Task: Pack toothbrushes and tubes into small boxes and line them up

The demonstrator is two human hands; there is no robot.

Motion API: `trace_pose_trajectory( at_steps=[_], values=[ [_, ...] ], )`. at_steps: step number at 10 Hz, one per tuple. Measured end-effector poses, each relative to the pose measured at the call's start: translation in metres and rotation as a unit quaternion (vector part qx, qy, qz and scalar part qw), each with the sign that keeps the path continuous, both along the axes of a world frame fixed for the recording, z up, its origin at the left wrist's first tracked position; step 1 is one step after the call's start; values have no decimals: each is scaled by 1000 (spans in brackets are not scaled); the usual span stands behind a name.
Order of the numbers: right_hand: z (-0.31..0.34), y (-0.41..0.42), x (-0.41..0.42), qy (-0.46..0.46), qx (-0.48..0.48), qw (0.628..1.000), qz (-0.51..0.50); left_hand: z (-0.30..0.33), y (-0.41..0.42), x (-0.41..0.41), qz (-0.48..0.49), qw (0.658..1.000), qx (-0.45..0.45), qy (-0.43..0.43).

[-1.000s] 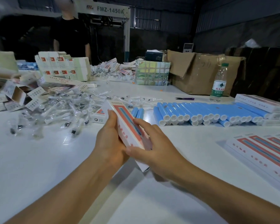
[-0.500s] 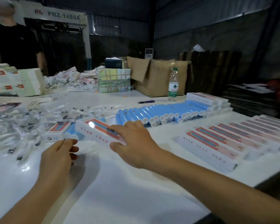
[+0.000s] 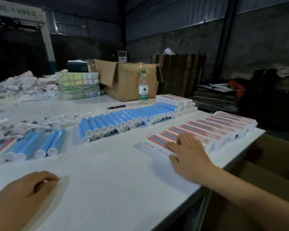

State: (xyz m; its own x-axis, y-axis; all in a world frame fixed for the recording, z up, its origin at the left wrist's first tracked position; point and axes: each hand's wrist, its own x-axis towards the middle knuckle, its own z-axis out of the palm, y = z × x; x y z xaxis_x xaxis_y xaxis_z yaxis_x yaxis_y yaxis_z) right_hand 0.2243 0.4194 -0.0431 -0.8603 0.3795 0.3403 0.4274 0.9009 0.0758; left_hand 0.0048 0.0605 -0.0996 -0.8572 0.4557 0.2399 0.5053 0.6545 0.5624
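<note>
By the tabletop's (image 3: pixel 107 172) front edge the left hand (image 3: pixel 23 192) rested loosely curled, holding nothing. Wrapped toothbrushes (image 3: pixel 23 125) and blue tubes (image 3: pixel 117 122) further back remained unpacked. Near the right edge the right hand (image 3: pixel 188 152) lay with spread fingers on the newest white, red-striped box (image 3: pixel 155 144), ending a long finished row (image 3: pixel 223 129).

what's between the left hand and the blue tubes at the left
Only bare white table in the head view; the left hand rests apart from the tubes.
</note>
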Motion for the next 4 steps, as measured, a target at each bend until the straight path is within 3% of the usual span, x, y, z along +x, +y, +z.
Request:
trace_pose_trajectory(
  at_steps=[2,4],
  values=[
    [-13,53,-8,31,24,997,-72,7,8,6,14,1000,-2,-20],
    [-2,66,-7,35,-22,997,-60,22,19,26,15,999,12,39]
  ],
)
